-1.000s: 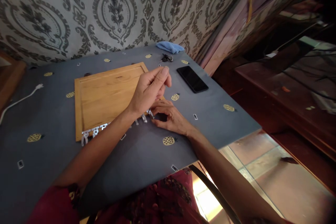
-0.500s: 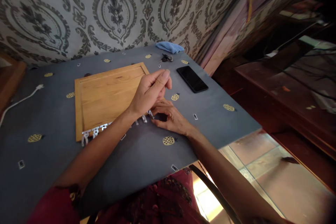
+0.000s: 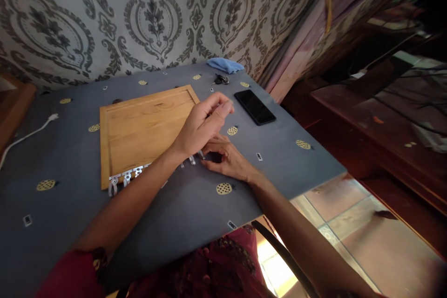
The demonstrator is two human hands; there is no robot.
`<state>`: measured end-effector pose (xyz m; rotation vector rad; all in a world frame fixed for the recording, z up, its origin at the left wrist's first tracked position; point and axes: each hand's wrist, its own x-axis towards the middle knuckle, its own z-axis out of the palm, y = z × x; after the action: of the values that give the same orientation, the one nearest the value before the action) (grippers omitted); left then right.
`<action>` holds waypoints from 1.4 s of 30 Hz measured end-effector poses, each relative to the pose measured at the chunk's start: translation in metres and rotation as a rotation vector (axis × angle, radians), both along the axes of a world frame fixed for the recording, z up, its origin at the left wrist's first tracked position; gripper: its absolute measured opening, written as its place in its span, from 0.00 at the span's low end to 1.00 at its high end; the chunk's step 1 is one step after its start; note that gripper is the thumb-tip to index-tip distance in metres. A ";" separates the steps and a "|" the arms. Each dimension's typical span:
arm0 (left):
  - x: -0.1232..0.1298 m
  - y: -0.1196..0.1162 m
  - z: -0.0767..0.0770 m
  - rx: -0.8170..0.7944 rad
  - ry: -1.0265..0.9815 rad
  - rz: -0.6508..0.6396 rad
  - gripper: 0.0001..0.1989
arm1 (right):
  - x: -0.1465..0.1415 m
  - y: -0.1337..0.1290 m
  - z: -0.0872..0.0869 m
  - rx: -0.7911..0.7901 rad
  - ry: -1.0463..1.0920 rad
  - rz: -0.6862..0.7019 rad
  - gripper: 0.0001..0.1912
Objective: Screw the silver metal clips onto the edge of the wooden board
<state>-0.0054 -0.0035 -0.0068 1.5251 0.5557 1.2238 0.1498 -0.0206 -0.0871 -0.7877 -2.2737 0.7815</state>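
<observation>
A wooden panel (image 3: 148, 132) with a raised frame lies flat on the table. Along its near edge runs a silver metal hook rail (image 3: 127, 176), its middle covered by my left forearm. My left hand (image 3: 205, 122) is closed above the panel's right near corner, thumb against curled fingers. Whatever it grips, if anything, is hidden. Just below, my right hand (image 3: 228, 159) rests on the table with thumb and fingers about the rail's right end. Part of that contact is hidden by the left hand.
A black phone (image 3: 255, 106) lies right of the panel. Behind it are keys (image 3: 221, 79) and a blue cloth (image 3: 225, 64) near the wall. A white cable (image 3: 33, 135) crosses the table's left side. The table's right edge (image 3: 314, 186) drops to a tiled floor.
My left hand has shifted slightly to the right and turned a little, its fingers still curled. The right hand stays at the rail's end.
</observation>
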 end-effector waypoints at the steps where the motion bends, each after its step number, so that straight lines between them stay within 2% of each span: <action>1: 0.001 0.000 0.000 -0.006 0.003 0.038 0.20 | 0.000 0.000 0.001 0.002 0.004 0.003 0.07; 4: 0.004 -0.001 0.001 -0.020 0.002 0.078 0.21 | -0.001 -0.001 0.001 -0.003 0.013 0.001 0.06; 16: 0.002 -0.001 -0.003 0.008 -0.038 -0.052 0.22 | 0.000 -0.001 -0.001 -0.021 0.012 -0.019 0.05; 22: 0.003 0.001 -0.004 -0.037 -0.056 -0.130 0.22 | 0.000 -0.001 -0.001 -0.022 0.000 -0.016 0.06; 35: 0.000 0.001 -0.001 -0.055 -0.050 -0.218 0.22 | 0.000 -0.002 -0.001 -0.030 -0.039 -0.032 0.06; 39: 0.001 0.002 -0.002 -0.035 -0.067 -0.197 0.21 | 0.000 -0.002 -0.001 -0.032 -0.035 -0.036 0.05; 42: -0.001 0.003 0.002 -0.022 -0.098 -0.100 0.21 | 0.001 -0.001 -0.001 -0.019 -0.019 -0.020 0.06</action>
<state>-0.0068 -0.0007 -0.0050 1.4487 0.4222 1.2043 0.1506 -0.0217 -0.0878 -0.8282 -2.2752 0.7908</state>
